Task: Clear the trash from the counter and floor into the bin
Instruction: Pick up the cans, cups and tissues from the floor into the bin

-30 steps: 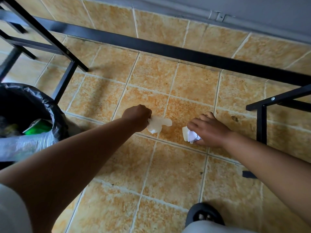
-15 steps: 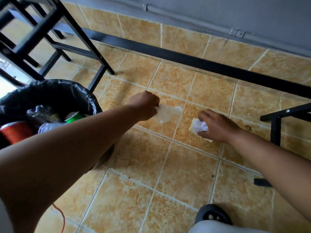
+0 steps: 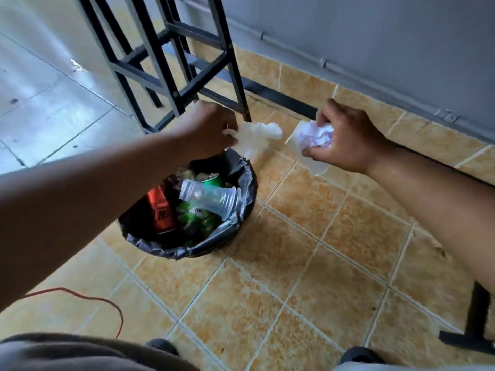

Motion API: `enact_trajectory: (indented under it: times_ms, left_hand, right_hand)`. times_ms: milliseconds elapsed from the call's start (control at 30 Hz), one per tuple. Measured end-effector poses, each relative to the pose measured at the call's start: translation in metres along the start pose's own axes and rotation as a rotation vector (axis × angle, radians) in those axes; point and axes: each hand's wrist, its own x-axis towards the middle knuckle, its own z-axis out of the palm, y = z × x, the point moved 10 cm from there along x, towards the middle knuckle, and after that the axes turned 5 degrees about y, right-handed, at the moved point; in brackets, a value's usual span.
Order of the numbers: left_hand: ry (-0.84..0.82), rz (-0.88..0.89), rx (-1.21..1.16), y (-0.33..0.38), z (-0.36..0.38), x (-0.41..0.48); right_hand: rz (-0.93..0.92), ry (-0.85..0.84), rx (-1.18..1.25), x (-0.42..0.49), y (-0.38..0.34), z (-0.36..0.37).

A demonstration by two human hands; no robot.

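White cup (image 3: 308,153) long axis slanting, right hand (image 3: 345,140) grip clamped, mouth up-left.

The black-lined round waste bin (image 3: 242,180) has its left rim hidden behind the left forearm. The black metal stool frame (image 3: 171,57) is cut off by the top edge. Print on the crushed green drink can (image 3: 197,214) inside the bin is too blurred to read.

Both hands up off the floor tiles. Left hand (image 3: 211,127) now carries the white scrap (image 3: 254,139) above the bin's (image 3: 241,210) far rim. Right hand (image 3: 345,137) has lifted the crumpled paper (image 3: 316,136) and cup (image 3: 308,153), level with the left.
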Motion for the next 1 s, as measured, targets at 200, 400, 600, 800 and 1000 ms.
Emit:
enact_trajectory:
  times_ms: [200,400,600,800,1000]
  left_hand:
    - [-0.020,-0.180,0.075,-0.106,-0.028,-0.059]
    - [-0.130,-0.297,0.106,-0.161,-0.002,-0.099]
    - [-0.182,-0.301,-0.004,-0.164,0.017,-0.106]
    - [0.016,-0.319,0.052,-0.179,-0.003,-0.101]
    - [-0.123,-0.581,0.070,-0.216,0.023,-0.119]
  right_hand:
    - [-0.100,-0.104,0.127,0.037,-0.116,0.059]
    - [-0.063,-0.150,0.072,0.042,-0.166,0.132]
    - [-0.038,-0.193,-0.029,0.043,-0.161,0.160]
    - [-0.008,-0.066,-0.050,0.046,-0.137,0.136]
    - [0.306,-0.190,-0.172,0.035,-0.068,0.148]
